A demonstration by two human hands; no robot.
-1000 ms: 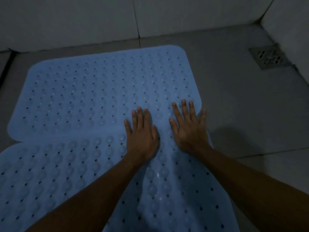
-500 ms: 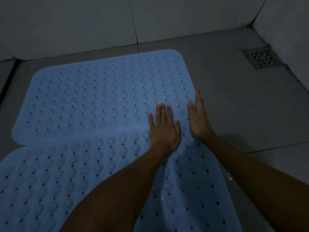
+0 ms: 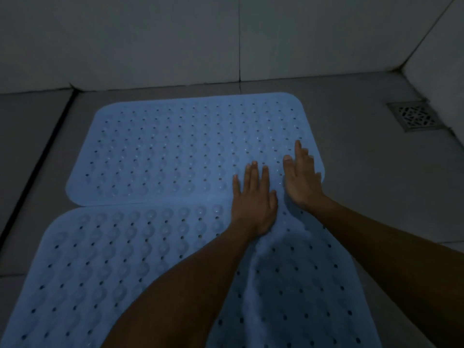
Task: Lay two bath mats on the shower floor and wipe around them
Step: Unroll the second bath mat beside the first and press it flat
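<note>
I see my left hand (image 3: 253,197) flat, fingers straight and together, pressing where the near mat (image 3: 125,267) meets the far mat (image 3: 180,149), probably to seat them. My right hand (image 3: 302,177) rests edge-on beside it, fingers straight. Both mats lie on the shower floor (image 3: 376,187), well left of the drain (image 3: 414,116).

Dim, bluish, grainy light throughout, soft focus, faint shadows, and wide-angle bending at the edges.
</note>
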